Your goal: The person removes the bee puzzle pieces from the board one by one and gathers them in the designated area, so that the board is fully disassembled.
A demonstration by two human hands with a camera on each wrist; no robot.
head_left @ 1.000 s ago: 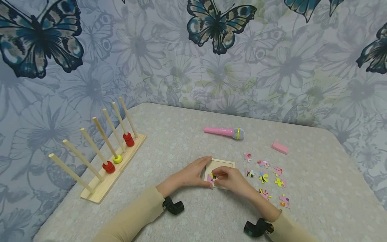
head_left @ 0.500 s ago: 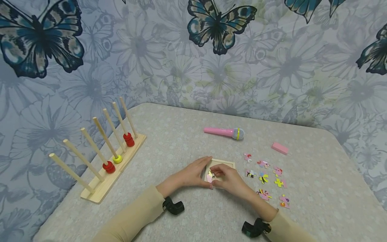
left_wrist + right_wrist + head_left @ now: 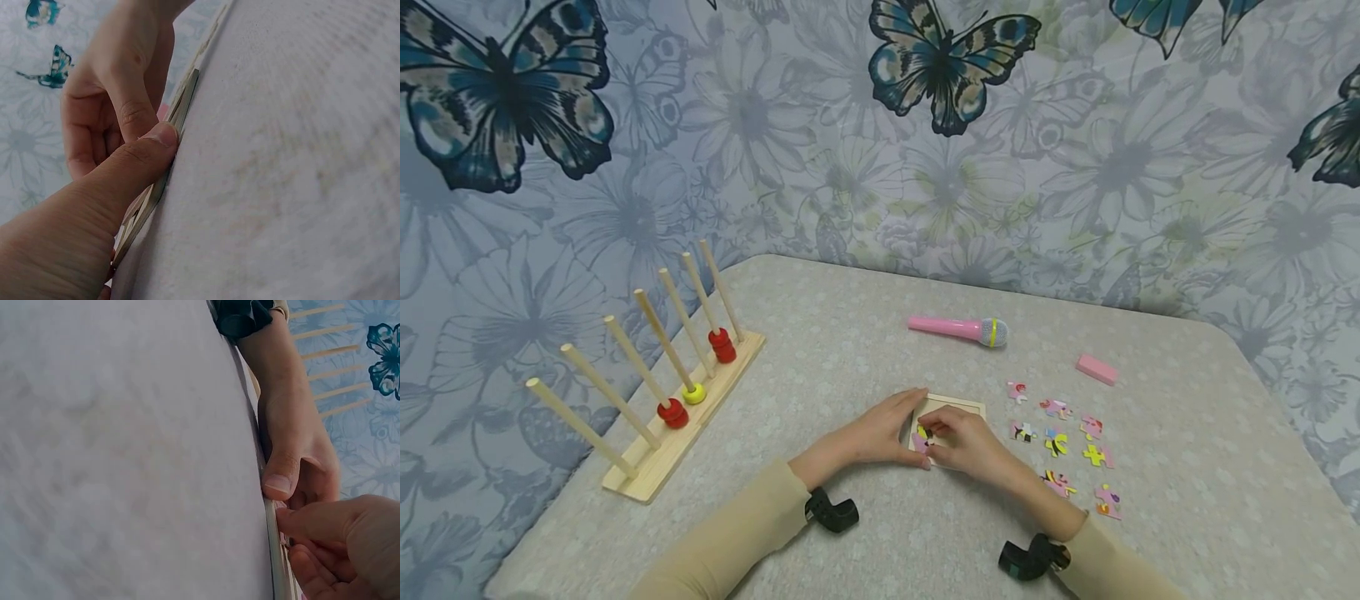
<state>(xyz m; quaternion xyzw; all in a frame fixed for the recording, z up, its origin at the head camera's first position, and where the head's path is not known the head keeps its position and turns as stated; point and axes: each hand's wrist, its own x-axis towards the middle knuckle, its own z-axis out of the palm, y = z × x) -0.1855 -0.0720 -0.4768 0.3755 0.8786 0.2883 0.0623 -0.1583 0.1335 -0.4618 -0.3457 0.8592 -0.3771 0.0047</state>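
A small wooden puzzle tray point(image 3: 957, 402) lies on the table in front of me. My left hand point(image 3: 880, 429) grips its left side, thumb on the near edge, fingers along the far left corner. Inside the tray's near left corner is a pink and yellow puzzle piece point(image 3: 920, 442), pinched at its edge by the thumb and fingers of my right hand point(image 3: 972, 443). That hand covers much of the tray. In the left wrist view the left thumb point(image 3: 164, 134) presses on the tray edge point(image 3: 181, 109); the right wrist view shows both thumbs close together.
Several loose puzzle pieces point(image 3: 1056, 442) lie to the right of the tray. Behind are a pink toy microphone point(image 3: 951, 328) and a pink block point(image 3: 1097, 369). At left stands a wooden peg stand point(image 3: 647, 471) with red and yellow rings. A patterned wall borders the table.
The puzzle piece, tilted and shiny half a second ago, now lies darker in the tray corner. My right hand has shifted slightly left; the left hand keeps its hold.
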